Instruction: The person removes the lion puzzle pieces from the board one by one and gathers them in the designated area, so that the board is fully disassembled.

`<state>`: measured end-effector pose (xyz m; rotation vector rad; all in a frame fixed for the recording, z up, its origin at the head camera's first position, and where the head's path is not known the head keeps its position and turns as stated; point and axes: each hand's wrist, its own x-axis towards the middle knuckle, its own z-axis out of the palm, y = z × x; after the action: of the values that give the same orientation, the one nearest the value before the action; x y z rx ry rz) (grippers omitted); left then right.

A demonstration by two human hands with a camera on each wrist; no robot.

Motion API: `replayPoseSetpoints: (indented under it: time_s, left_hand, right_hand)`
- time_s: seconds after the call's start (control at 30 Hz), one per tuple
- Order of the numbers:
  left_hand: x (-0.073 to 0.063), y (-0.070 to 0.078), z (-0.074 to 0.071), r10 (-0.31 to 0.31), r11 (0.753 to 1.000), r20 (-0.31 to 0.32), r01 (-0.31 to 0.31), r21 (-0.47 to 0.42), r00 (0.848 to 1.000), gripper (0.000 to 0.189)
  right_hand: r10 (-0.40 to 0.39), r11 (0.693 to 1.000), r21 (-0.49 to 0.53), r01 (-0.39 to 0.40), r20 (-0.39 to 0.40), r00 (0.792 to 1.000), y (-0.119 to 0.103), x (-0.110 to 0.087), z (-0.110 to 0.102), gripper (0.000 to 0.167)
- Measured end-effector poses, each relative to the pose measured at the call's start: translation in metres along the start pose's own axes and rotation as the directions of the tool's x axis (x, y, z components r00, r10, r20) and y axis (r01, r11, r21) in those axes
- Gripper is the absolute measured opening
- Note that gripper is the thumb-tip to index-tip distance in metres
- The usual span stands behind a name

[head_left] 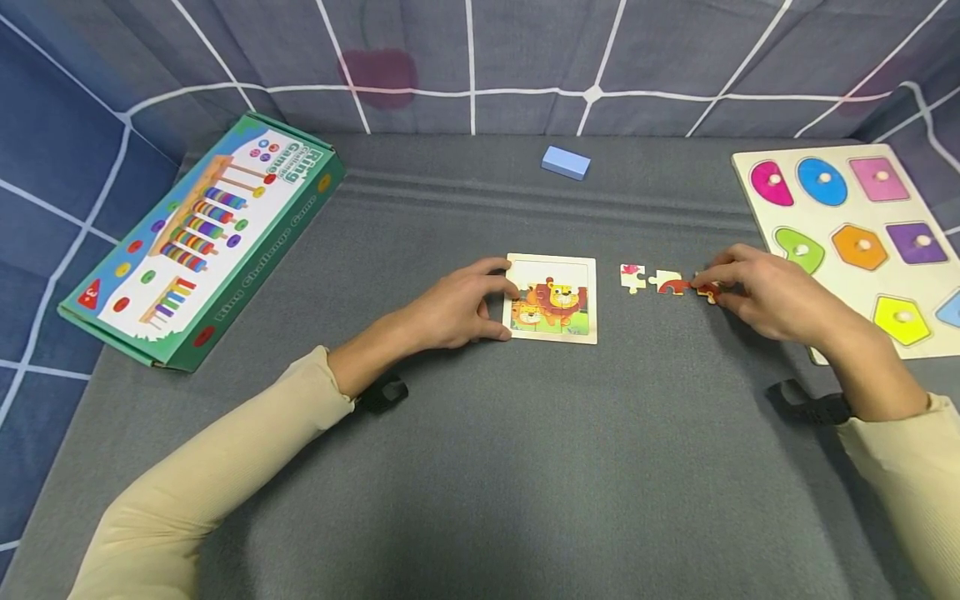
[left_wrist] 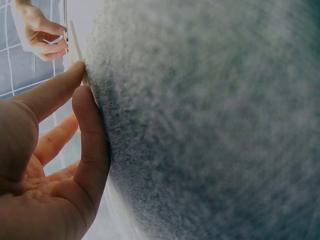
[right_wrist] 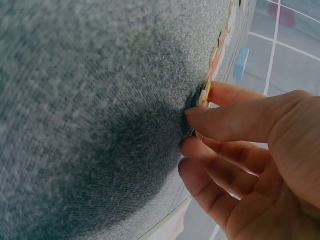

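L hand (head_left: 453, 308), fingers spread, touches the L edge of the puzzle (head_left: 557, 298) (lion pic), flat on the table (head_left: 480, 458). R hand (head_left: 772, 292) pinches a piece (head_left: 707, 292) R of the puzzle; two other pcs (head_left: 632, 273) lie btwn. Box (head_left: 202, 242) far L; block (head_left: 566, 163) behind; pegboard (head_left: 821, 218) by R hand.

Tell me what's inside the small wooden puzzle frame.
The frame holds a lion picture with a smaller animal at lower left; whatever lies beneath the picture is covered.

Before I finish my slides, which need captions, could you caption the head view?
Left fingers hold a lion puzzle by its edge; right fingers touch a loose piece.
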<state>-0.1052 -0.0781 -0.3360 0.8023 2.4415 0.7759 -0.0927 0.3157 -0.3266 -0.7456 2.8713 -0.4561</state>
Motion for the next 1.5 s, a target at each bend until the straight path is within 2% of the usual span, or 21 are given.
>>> replayPoseSetpoints:
  time_s: [0.13,0.4,0.63,0.83,0.97,1.07,1.17,1.5]
  left_hand:
    - [0.000,-0.001,0.000,0.005,1.000,-0.002,-0.005,-0.001,1.000,0.049]
    - [0.000,0.000,0.000,0.006,1.000,-0.001,-0.006,-0.016,1.000,0.049]
    - [0.000,-0.001,0.000,0.016,1.000,-0.008,-0.016,-0.017,1.000,0.049]
    - [0.000,-0.001,0.000,0.012,1.000,-0.003,-0.012,-0.014,1.000,0.049]
    - [0.000,-0.001,0.000,0.005,1.000,0.004,-0.005,-0.019,1.000,0.049]
    - [0.000,0.000,0.000,0.006,1.000,0.004,-0.006,-0.024,1.000,0.049]
    - [0.000,0.000,0.000,0.010,1.000,-0.003,-0.010,-0.025,1.000,0.050]
    - [0.001,0.000,0.001,-0.028,0.998,0.003,0.028,-0.049,1.000,0.073]
  right_hand:
    - [0.006,1.000,-0.011,-0.006,0.010,1.000,-0.001,0.000,0.000,0.035]
    - [-0.011,1.000,-0.024,0.010,-0.019,1.000,0.000,-0.001,0.001,0.032]
    - [0.018,1.000,-0.021,-0.018,-0.018,1.000,-0.001,-0.001,0.001,0.030]
    - [-0.007,1.000,-0.004,0.007,-0.077,0.997,-0.007,-0.001,-0.001,0.025]
    - [-0.027,1.000,0.009,0.028,-0.113,0.993,-0.019,0.003,-0.004,0.026]
    - [-0.039,0.999,0.032,0.043,-0.110,0.993,-0.032,0.009,-0.004,0.027]
    - [-0.059,0.997,0.053,0.064,-0.096,0.994,-0.047,0.017,-0.003,0.028]
    - [-0.155,0.980,0.123,0.157,-0.022,0.988,-0.094,0.043,0.005,0.028]
